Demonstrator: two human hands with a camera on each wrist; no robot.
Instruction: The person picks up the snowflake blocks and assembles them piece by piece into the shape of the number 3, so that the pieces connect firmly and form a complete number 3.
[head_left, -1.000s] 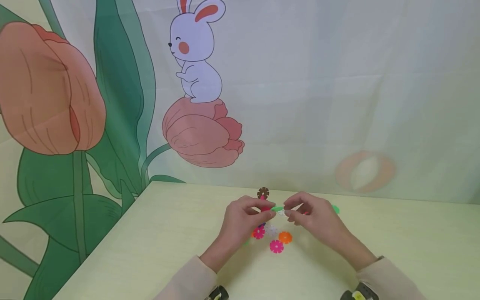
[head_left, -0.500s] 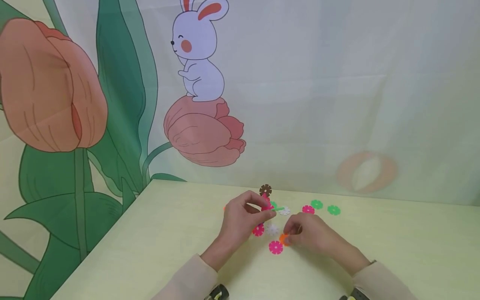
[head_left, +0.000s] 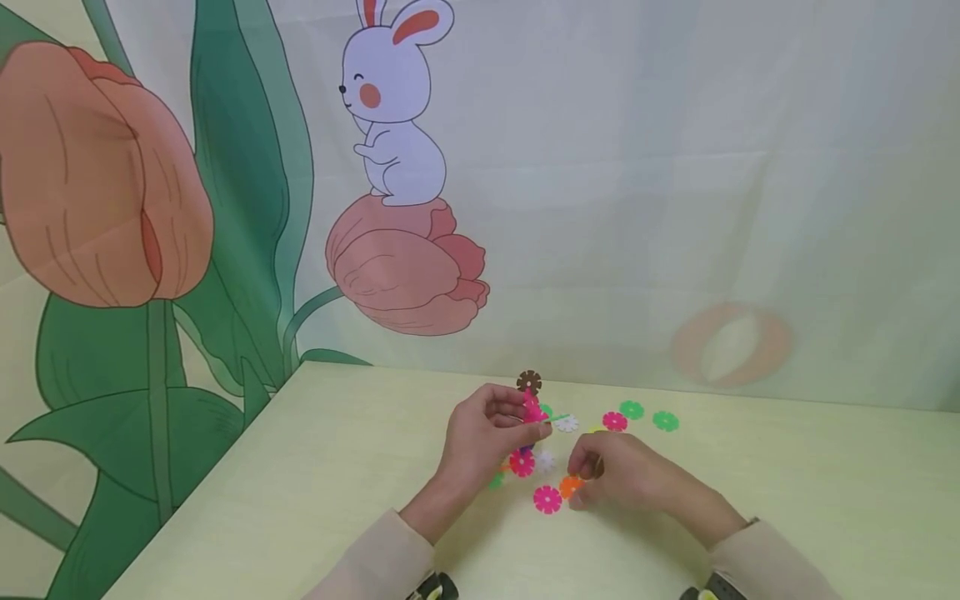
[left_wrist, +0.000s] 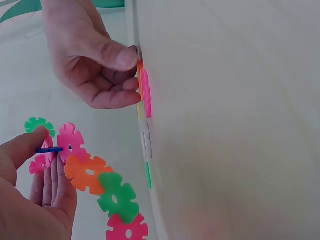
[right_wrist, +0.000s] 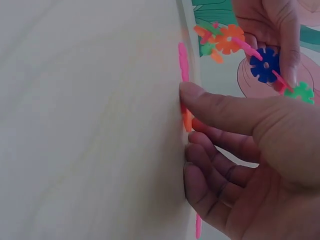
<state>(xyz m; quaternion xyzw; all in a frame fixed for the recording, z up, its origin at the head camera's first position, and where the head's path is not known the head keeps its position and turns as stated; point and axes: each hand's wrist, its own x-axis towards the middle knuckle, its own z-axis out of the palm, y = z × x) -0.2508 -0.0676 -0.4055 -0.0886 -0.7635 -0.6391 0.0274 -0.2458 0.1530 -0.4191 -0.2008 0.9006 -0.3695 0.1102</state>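
My left hand [head_left: 487, 433] pinches a chain of interlocking snowflake discs [left_wrist: 118, 200] above the table. In the left wrist view the chain runs from a green disc through a blue disc [left_wrist: 49, 149], pink and orange to green and pink. A green disc [head_left: 557, 418] stands edge-on by the left thumb in the head view. At the tabletop, my right hand [head_left: 626, 471] holds an orange snowflake disc [head_left: 572, 487] by its edges between thumb and fingers. Close beside it lies a pink disc [head_left: 547, 500]. The left fingers partly hide the chain in the head view.
Loose discs lie on the pale table [head_left: 337, 492]: a white disc [head_left: 567, 423] past the hands, a pink disc [head_left: 615, 421] and two green discs [head_left: 665, 421] farther right. A printed cloth [head_left: 585, 208] with a rabbit and tulips hangs behind the table.
My right hand has left the green disc at the chain and come down toward me to the orange disc on the table. The left hand keeps its hold on the chain, nearly still.
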